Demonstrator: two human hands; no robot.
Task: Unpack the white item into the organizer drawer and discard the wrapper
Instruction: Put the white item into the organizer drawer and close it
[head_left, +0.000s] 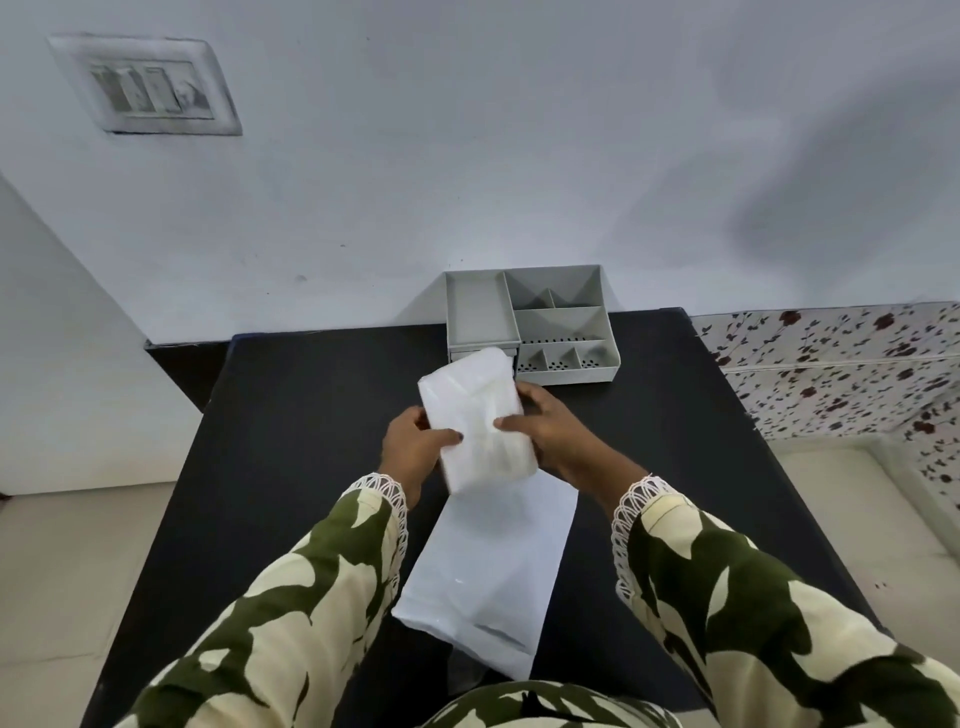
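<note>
I hold a white packet in a thin clear wrapper above the black table, tilted with its far end toward the organizer. My left hand grips its left edge and my right hand grips its right edge, thumbs on top. The grey organizer with several open compartments stands at the table's far edge against the wall. The packet hides its small front drawer. A flat white bag lies on the table under my wrists.
A white wall with a switch plate rises behind the table. To the right lies a floral-patterned surface. Pale floor shows on both sides of the table.
</note>
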